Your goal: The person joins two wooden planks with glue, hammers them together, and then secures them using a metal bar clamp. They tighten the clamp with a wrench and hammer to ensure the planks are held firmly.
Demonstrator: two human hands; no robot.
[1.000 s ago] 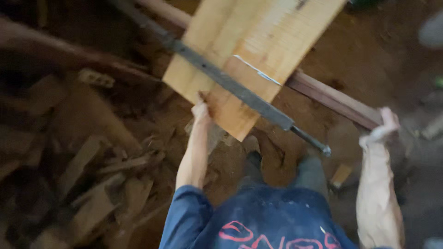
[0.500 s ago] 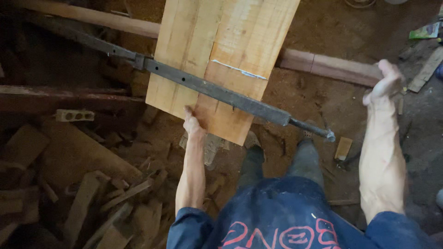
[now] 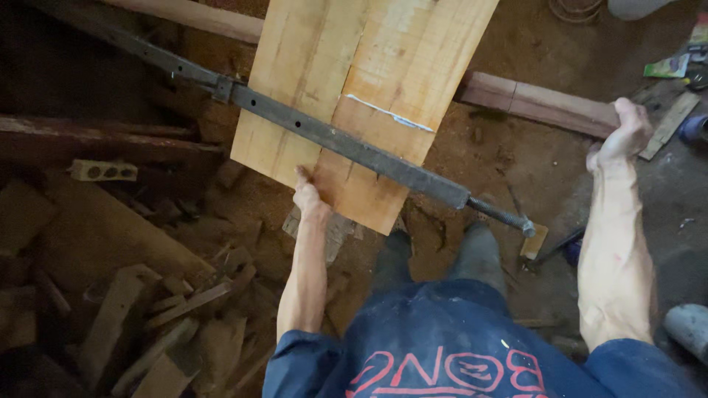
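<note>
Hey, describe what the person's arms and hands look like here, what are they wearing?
Both arms are bare from the upper arm down, lean and sinewy. Short blue sleeves of a blue shirt with red lettering on the front cover only the tops. The left hand and right hand are bare: no gloves, watch or rings visible.
</note>
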